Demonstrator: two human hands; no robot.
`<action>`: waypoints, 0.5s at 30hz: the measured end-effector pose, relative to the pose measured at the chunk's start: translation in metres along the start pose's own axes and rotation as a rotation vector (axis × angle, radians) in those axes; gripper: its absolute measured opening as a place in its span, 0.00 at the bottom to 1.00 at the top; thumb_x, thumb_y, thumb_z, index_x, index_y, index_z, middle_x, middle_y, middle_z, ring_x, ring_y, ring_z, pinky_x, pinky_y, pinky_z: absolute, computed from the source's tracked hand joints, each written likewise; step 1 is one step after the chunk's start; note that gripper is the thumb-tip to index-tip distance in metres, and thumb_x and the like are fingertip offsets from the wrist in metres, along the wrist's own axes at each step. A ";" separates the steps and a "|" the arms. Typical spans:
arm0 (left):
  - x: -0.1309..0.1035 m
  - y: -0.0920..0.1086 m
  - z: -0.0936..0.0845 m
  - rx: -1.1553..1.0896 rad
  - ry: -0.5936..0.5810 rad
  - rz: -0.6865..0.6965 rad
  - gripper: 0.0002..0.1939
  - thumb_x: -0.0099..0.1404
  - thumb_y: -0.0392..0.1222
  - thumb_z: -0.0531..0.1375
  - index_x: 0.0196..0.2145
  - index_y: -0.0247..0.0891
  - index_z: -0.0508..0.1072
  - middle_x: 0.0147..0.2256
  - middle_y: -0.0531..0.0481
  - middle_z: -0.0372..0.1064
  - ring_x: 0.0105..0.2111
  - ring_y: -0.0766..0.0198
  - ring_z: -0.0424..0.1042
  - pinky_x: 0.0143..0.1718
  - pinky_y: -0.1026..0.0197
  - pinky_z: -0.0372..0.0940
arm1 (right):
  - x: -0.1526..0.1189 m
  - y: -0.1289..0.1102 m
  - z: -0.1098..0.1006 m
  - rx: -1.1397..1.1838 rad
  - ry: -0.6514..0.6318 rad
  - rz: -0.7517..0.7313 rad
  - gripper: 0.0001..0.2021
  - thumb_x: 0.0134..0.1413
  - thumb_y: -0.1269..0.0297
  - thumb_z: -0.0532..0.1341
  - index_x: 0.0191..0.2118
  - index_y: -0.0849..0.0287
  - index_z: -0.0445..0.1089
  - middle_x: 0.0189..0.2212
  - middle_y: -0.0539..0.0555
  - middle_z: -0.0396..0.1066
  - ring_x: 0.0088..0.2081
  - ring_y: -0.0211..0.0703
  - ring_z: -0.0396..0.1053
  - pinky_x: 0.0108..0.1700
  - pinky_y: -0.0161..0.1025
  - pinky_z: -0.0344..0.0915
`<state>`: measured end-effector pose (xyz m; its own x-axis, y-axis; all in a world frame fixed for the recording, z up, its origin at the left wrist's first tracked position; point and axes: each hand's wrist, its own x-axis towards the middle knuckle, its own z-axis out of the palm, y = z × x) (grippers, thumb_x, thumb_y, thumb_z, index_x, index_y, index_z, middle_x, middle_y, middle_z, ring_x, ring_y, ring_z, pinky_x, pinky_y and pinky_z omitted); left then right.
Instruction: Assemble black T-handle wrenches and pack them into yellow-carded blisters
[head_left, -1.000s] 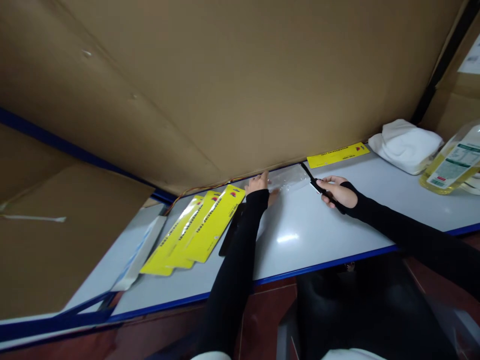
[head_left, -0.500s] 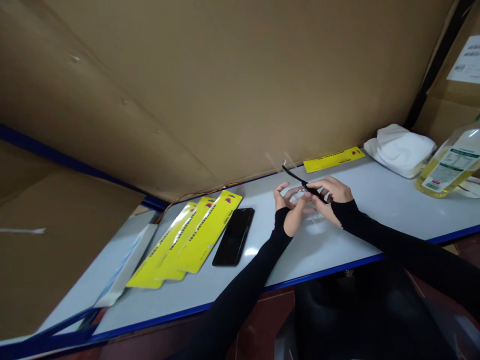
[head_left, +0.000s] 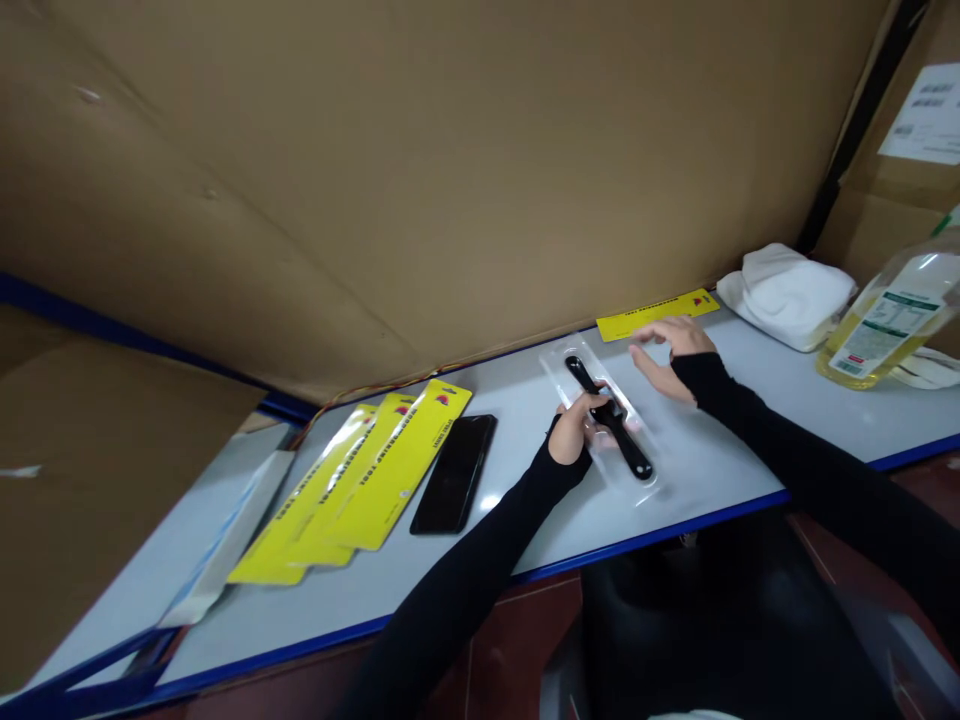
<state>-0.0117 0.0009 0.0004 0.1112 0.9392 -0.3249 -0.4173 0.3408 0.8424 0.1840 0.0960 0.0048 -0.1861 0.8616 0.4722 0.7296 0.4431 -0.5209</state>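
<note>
My left hand is closed on a long clear plastic blister shell, gripping it from below with the thumb over its middle. In the shell lies a black spokeshave, its two handles in line with the shell's length. The thumb rests at the tool's centre, and the fingers show faintly through the plastic. To the right, my right hand hangs apart from the tool with fingers spread and nothing in them. Just behind it lies a yellow printed card near the back of the table.
Several overlapping yellow cards lie at left on the white table, beside a black phone. Folded white cloth and a bottle of yellow liquid stand at right. A cardboard wall closes the back.
My right hand has let go of the black spokeshave and drawn away toward the yellow card. The spokeshave now lies flat in the clear shell, held by my left hand.
</note>
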 end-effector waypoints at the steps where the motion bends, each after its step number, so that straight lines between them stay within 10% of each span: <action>1: -0.001 0.001 -0.003 0.028 -0.053 -0.034 0.28 0.47 0.44 0.75 0.46 0.36 0.76 0.31 0.46 0.79 0.28 0.49 0.81 0.29 0.50 0.78 | 0.012 0.010 0.001 -0.092 -0.043 0.007 0.24 0.54 0.55 0.71 0.56 0.56 0.78 0.51 0.63 0.78 0.55 0.64 0.70 0.58 0.57 0.67; 4: -0.009 0.003 -0.006 0.135 -0.285 -0.152 0.29 0.47 0.42 0.78 0.47 0.35 0.77 0.32 0.43 0.80 0.23 0.50 0.80 0.22 0.55 0.75 | 0.041 0.029 0.011 -0.275 -0.236 0.092 0.35 0.55 0.48 0.71 0.65 0.58 0.71 0.62 0.67 0.71 0.65 0.71 0.61 0.66 0.63 0.58; 9: -0.025 0.017 -0.003 0.327 -0.690 -0.357 0.31 0.53 0.47 0.77 0.52 0.34 0.78 0.34 0.38 0.82 0.25 0.44 0.82 0.26 0.51 0.78 | 0.063 0.044 0.039 -0.305 -0.269 0.201 0.31 0.58 0.36 0.65 0.53 0.57 0.77 0.57 0.67 0.74 0.61 0.69 0.64 0.65 0.64 0.57; 15: -0.031 0.027 0.001 0.385 -0.739 -0.376 0.25 0.58 0.48 0.75 0.50 0.34 0.80 0.33 0.40 0.81 0.25 0.45 0.83 0.25 0.54 0.78 | 0.065 0.067 0.024 -0.306 -0.359 0.191 0.32 0.43 0.35 0.73 0.45 0.57 0.78 0.56 0.64 0.73 0.60 0.65 0.64 0.66 0.60 0.53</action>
<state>-0.0257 -0.0191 0.0333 0.7836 0.5060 -0.3606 0.0784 0.4952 0.8652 0.2048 0.1876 -0.0169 -0.2057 0.9748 0.0861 0.9222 0.2226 -0.3164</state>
